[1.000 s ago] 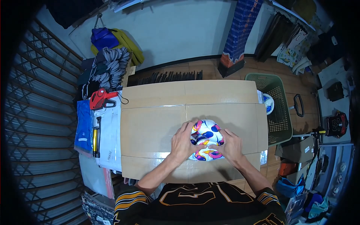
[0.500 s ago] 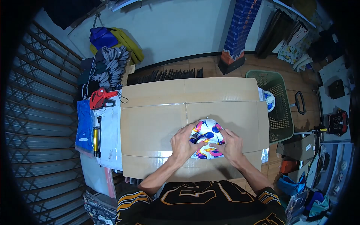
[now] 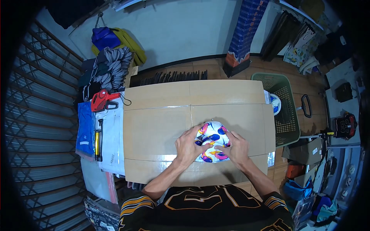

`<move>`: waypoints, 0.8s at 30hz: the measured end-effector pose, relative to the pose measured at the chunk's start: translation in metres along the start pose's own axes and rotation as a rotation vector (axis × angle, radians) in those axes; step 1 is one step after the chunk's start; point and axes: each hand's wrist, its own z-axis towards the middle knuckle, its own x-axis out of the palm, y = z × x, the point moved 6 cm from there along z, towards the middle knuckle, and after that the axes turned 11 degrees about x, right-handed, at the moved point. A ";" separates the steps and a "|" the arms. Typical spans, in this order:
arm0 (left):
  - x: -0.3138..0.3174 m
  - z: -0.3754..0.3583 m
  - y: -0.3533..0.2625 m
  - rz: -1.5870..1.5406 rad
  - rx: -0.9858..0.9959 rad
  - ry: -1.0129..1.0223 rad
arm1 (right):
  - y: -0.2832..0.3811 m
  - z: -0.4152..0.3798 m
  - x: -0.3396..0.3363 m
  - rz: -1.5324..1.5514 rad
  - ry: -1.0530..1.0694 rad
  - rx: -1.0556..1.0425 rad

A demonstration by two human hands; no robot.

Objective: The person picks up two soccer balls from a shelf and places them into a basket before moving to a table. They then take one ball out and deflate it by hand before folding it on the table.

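Note:
A white ball [image 3: 212,133] with pink, blue and yellow patches rests on the cardboard sheet [image 3: 154,131], in front of my body. It looks slack and dented in the middle. My left hand [image 3: 187,145] grips its left side, with the thumb pressed onto the top. On the other side, my right hand [image 3: 236,148] grips the ball the same way. Both thumbs nearly meet over the dent. The undersides of the fingers are hidden.
To the left lie a red tool [image 3: 103,101], a yellow and black pump [image 3: 98,144] and a blue plastic packet [image 3: 85,129]. A green basket [image 3: 288,127] holding another ball [image 3: 275,104] stands right of the cardboard. A patterned column [image 3: 244,34] rises behind.
The whole view has shifted very slightly. Both hands keep their hold on the ball, with hardly any movement.

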 end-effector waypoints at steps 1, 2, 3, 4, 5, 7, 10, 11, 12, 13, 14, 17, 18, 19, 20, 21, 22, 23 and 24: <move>0.000 0.000 0.000 -0.001 -0.010 0.011 | 0.000 0.000 0.000 -0.003 0.003 0.002; -0.001 0.001 0.000 -0.002 -0.020 0.021 | 0.000 0.000 0.000 -0.006 0.005 0.004; -0.001 0.001 0.000 -0.001 -0.011 0.015 | 0.001 0.001 0.000 -0.009 0.007 0.007; -0.001 0.001 0.000 0.000 -0.001 0.009 | 0.001 0.001 0.000 -0.013 0.007 0.008; -0.001 0.001 0.000 0.000 0.009 0.004 | 0.000 0.001 0.001 -0.018 0.007 0.009; -0.002 0.001 -0.001 -0.010 0.005 0.009 | 0.000 0.001 0.001 -0.013 -0.014 0.004; -0.003 0.001 -0.001 -0.027 -0.001 0.016 | 0.000 0.001 0.001 0.002 -0.052 0.002; -0.003 0.000 -0.001 -0.033 -0.002 0.018 | 0.001 0.001 0.000 -0.002 -0.047 0.013; -0.003 0.000 -0.002 -0.035 -0.005 0.019 | 0.001 0.001 0.000 -0.006 -0.044 0.024; -0.004 0.000 -0.002 -0.037 -0.007 0.020 | 0.001 0.001 0.001 -0.019 -0.023 0.032; -0.004 -0.001 -0.002 -0.039 -0.011 0.022 | -0.002 0.001 0.002 -0.031 -0.002 0.042; -0.004 -0.002 -0.002 -0.031 0.003 0.021 | -0.002 -0.001 0.004 -0.053 0.018 0.038; -0.005 -0.001 -0.002 -0.025 0.006 0.024 | -0.002 0.000 0.003 -0.058 0.016 0.032; -0.007 -0.005 -0.005 -0.019 0.008 0.027 | -0.001 -0.001 0.003 -0.040 0.024 0.053; -0.008 -0.004 -0.005 -0.014 0.010 0.031 | -0.001 0.001 0.003 -0.058 -0.004 0.045; -0.007 -0.004 -0.004 -0.011 0.002 0.037 | 0.000 0.000 0.003 -0.076 -0.030 0.040; -0.006 -0.005 -0.002 -0.009 0.010 0.037 | 0.001 -0.003 0.002 -0.094 -0.054 0.037; -0.006 -0.005 -0.001 -0.004 0.019 0.036 | 0.002 -0.003 0.000 -0.086 -0.039 0.039; -0.007 -0.007 0.000 0.002 0.027 0.035 | 0.008 -0.005 -0.006 -0.077 -0.023 0.040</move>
